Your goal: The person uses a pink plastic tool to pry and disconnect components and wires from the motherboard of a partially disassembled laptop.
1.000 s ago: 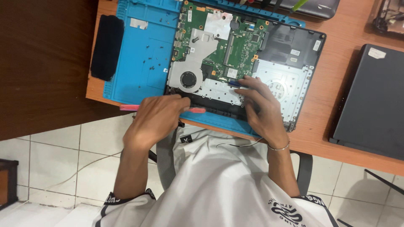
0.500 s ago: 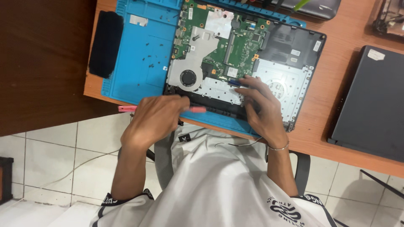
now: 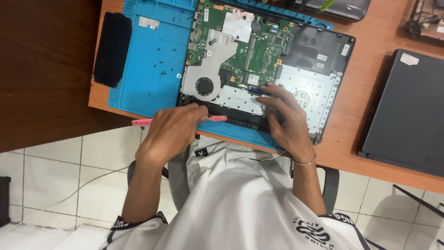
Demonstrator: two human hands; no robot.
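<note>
Curling the left hand point(image 3: 173, 129) tight around a thin pink tool point(image 3: 217, 118), with both ends poking out past the fist. Pressing that tool along the near edge of the open laptop point(image 3: 307, 99), right by the dark strip at the front. Bending the right hand point(image 3: 284, 120) down over the silver plate in the middle of the laptop. Pinching what looks like a small blue tool point(image 3: 255, 91) between the fingertips, with the fingers closed and not spread. Not moving much since a second ago: still keeping both hands in nearly the same spots, still holding the pink tool at the same edge, only leaning in a little closer. Still working slowly at one place, then, and not lifting anything away yet. Leaving the laptop lying with its cover off on the blue mat point(image 3: 152, 60), showing the green board point(image 3: 240, 46) and the round fan point(image 3: 204, 86). Resting the mat on the brown desk point(image 3: 356, 125). Leaving tiny screws point(image 3: 162, 71) lying loose on the mat, a black pouch point(image 3: 112, 48) at its far left edge, and a closed grey laptop point(image 3: 409, 111) well off to the right.
</note>
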